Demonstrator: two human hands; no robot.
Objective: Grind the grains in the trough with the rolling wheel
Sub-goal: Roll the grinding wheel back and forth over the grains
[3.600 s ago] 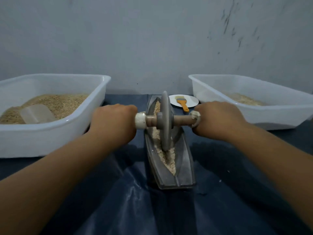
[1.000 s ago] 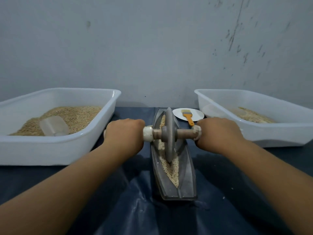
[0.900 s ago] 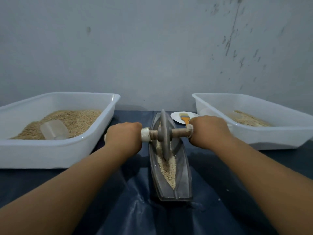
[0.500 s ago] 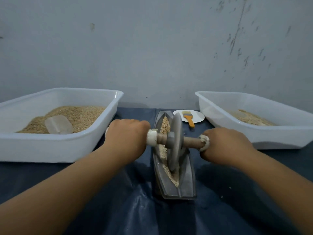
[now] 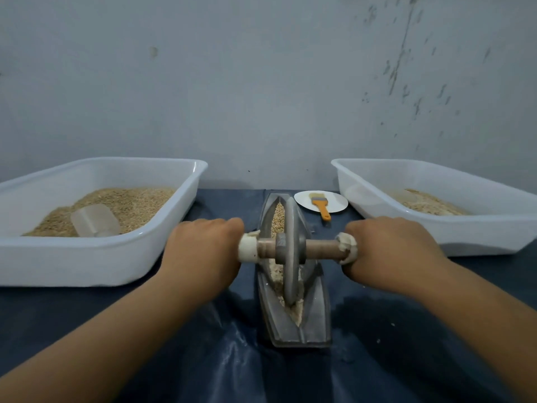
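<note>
A grey boat-shaped metal trough (image 5: 315, 318) lies lengthwise on the dark blue sheet, with pale grains (image 5: 279, 216) along its groove. A grey metal rolling wheel (image 5: 290, 251) stands upright in the groove, near its front half. A wooden axle with white-wrapped ends runs through the wheel. My left hand (image 5: 200, 251) grips the axle's left end. Its right end is gripped by my right hand (image 5: 392, 251). The handle parts inside both fists are hidden.
A white tub (image 5: 96, 257) at the left holds grain and a clear plastic scoop (image 5: 94, 221). A second white tub (image 5: 494, 231) at the right holds a thin layer of grain. Behind the trough sits a white plate (image 5: 337, 200) with an orange-handled brush (image 5: 321, 206). A grey wall stands close behind.
The wheel rolled away along the trough, then back toward me; it now sits near the front half. Both hands kept their grip on the axle throughout.
</note>
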